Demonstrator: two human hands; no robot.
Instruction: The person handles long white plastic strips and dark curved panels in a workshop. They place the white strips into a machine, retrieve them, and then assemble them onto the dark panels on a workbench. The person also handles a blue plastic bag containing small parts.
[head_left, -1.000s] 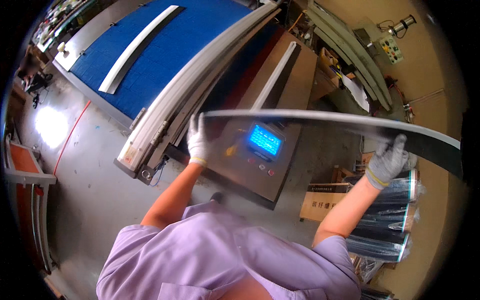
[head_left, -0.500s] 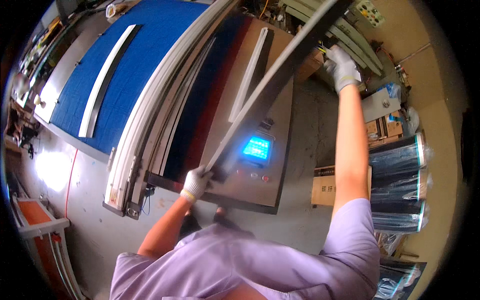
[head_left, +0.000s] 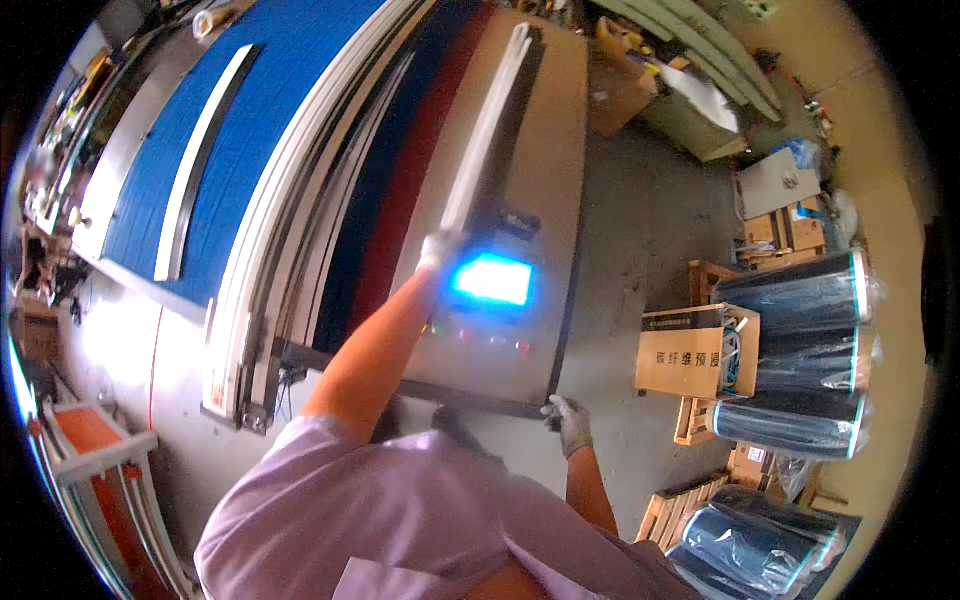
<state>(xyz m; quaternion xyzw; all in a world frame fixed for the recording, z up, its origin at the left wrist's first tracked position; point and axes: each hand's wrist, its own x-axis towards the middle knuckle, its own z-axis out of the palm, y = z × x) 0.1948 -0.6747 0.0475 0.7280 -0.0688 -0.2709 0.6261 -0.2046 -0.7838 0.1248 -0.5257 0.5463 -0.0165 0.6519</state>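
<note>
My left hand (head_left: 440, 250), in a pale work glove, reaches over the machine's tan panel to the near end of a long white bar (head_left: 488, 125). The glove is smeared by motion, so whether its fingers grip the bar cannot be made out. That bar lies lengthwise on the panel (head_left: 550, 150), left of its right edge. Just nearer than my left hand glows a blue-white touch screen (head_left: 493, 280), with small buttons below it. At the panel's near right corner, my gloved right hand (head_left: 570, 422) is open with fingers loosely bent, holding nothing visible.
Left of the panel runs a long white beam (head_left: 285, 200), then a blue bed (head_left: 270, 110) bearing another white bar (head_left: 205, 160). To the right stand a cardboard box (head_left: 690, 355) and plastic-wrapped black rolls (head_left: 800, 340). An orange-topped stand (head_left: 80, 430) is at lower left.
The long dark-sided bar that both hands held slantwise has left them. My left hand moved forward to the white bar's end; my right hand came back to the panel's near corner.
</note>
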